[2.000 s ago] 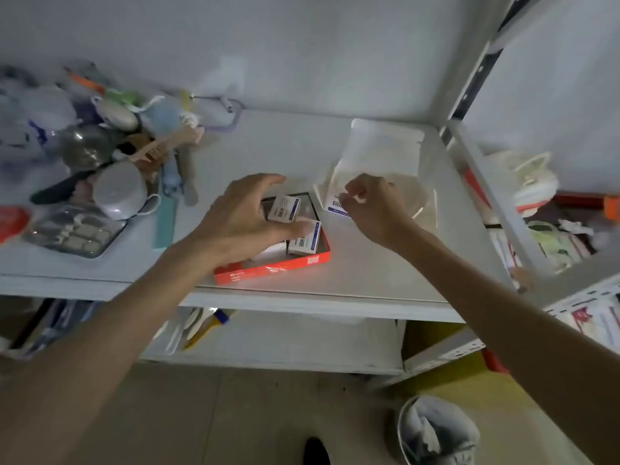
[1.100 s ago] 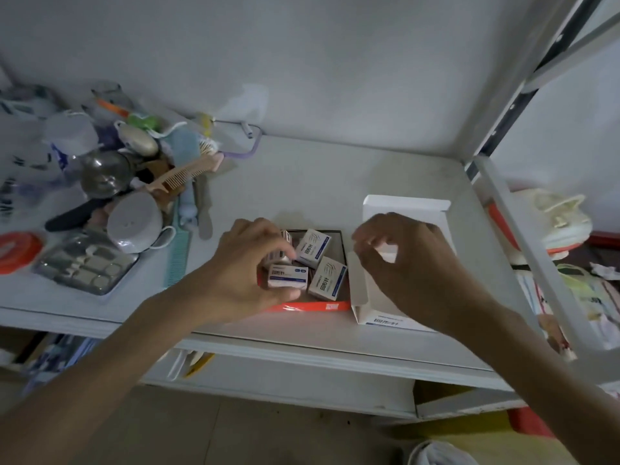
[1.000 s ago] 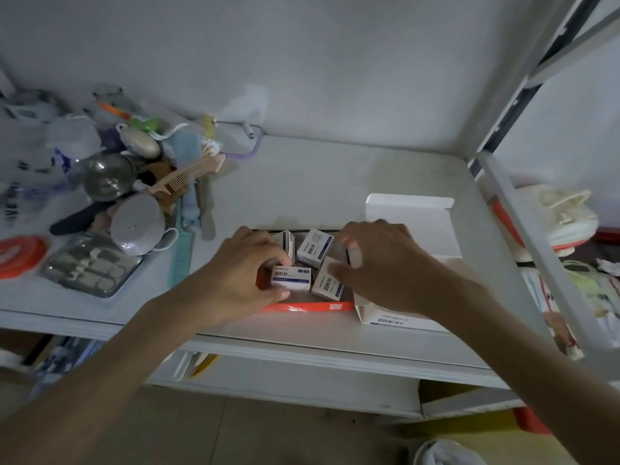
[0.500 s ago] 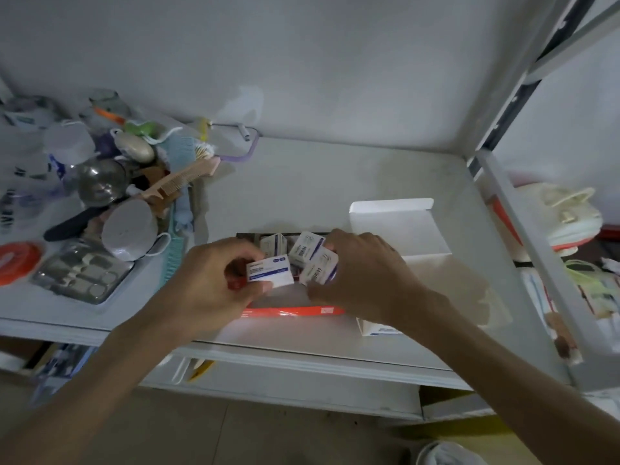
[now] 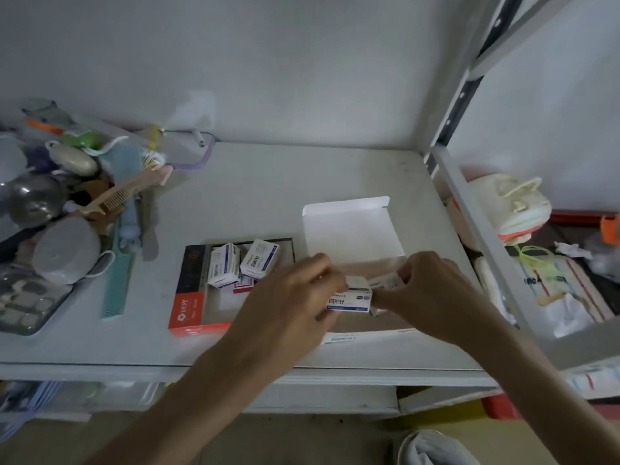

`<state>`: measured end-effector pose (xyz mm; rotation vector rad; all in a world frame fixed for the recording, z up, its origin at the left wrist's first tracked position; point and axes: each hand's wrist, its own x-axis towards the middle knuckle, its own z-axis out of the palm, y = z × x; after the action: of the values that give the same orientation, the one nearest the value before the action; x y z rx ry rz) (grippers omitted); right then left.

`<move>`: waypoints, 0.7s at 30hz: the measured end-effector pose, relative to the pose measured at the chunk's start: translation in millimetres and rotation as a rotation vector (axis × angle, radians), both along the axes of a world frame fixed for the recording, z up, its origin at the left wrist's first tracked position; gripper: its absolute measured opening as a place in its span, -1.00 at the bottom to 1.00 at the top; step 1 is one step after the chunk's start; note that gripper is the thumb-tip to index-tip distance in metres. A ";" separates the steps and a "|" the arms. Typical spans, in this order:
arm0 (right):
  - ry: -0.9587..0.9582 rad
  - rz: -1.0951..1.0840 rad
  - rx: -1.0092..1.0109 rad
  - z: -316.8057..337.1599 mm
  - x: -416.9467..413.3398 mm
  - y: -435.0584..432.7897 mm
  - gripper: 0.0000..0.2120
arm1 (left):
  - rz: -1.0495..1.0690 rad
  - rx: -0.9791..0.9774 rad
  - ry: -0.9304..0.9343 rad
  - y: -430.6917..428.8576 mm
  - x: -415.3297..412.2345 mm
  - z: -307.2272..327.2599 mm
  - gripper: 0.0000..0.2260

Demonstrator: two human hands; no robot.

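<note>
Both hands are now over the open white carton point(image 5: 349, 229), off the red tray point(image 5: 188, 313) where they were lifting half a second ago. Left grip point(image 5: 295, 307) is curled round 1 blue-and-white box point(image 5: 350, 299), pinched along its long sides with the label facing me. Right grip point(image 5: 426, 290) is pinched on a second small box point(image 5: 385, 282), which touches the first at its right end and is mostly hidden by my fingers. Both hang just above the carton's floor, not yet set down. The tray held 4 boxes a second ago; 2 remaining boxes point(image 5: 241, 263) lean at its far end now. My reading: the transfer is about half through. Next, seat this pair flat and side by side, then go back for the other 2. Carton sits just beside the tray on the shelf point(image 5: 268, 182).
</note>
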<state>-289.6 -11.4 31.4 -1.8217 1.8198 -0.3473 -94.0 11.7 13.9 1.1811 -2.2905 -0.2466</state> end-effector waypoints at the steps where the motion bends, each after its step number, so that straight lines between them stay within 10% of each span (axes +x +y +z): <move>1: 0.033 -0.007 -0.001 -5.8 -2.7 -1.4 -0.76 | 0.008 0.038 -0.029 -0.9 -5.0 -3.2 -0.75; 11: 0.060 0.089 -0.007 -28.9 -13.9 -0.8 -0.55 | 0.007 0.346 -0.081 -12.1 1.9 1.5 -0.75; 15: 0.059 0.072 0.000 -35.2 -13.7 -2.0 -0.53 | 0.018 0.328 -0.399 -16.0 -8.6 0.3 -0.54; 21: 0.035 0.134 -0.021 -31.8 -12.7 1.2 -0.60 | -0.028 0.139 -0.596 -21.0 -37.9 24.0 -0.94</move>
<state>-302.3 -10.3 -0.5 -1.9629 1.7120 -0.2870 -131.9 -9.4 37.9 1.4401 -2.8379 -0.0657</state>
